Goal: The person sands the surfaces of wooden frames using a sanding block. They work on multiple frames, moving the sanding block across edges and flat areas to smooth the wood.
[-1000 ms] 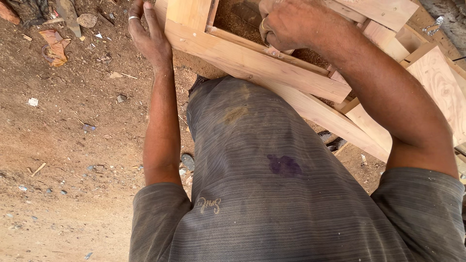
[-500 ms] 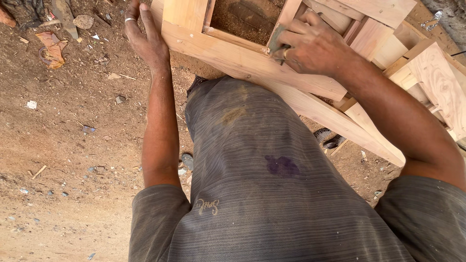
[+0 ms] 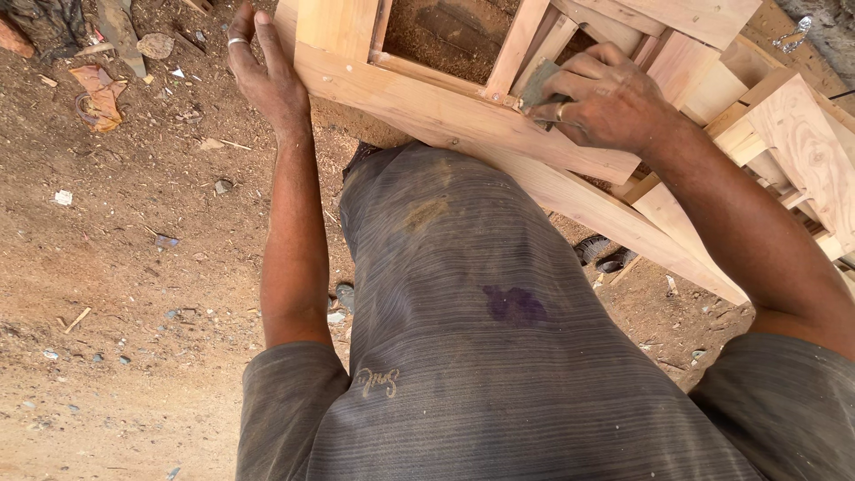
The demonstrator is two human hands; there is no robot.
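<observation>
A pale wooden frame (image 3: 445, 111) of rails and slats leans against my lap. My left hand (image 3: 263, 76), with a ring on one finger, grips the frame's left end with its fingers stretched along the edge. My right hand (image 3: 610, 102), also ringed, presses a small grey piece of sandpaper (image 3: 539, 85) against a slat where it meets the lower rail. Through the frame's opening I see sawdust-covered ground. My grey striped shirt (image 3: 499, 356) fills the lower half of the view.
More pale wooden pieces (image 3: 802, 134) are stacked at the right. The dirt ground (image 3: 134, 267) at the left is strewn with wood chips, scraps and a crumpled orange wrapper (image 3: 98, 98). A black sandal (image 3: 601, 254) lies under the frame.
My right hand has slid with the sandpaper from the top of the frame to the right and down, onto the slat's base. My left hand has stayed on the frame's left end.
</observation>
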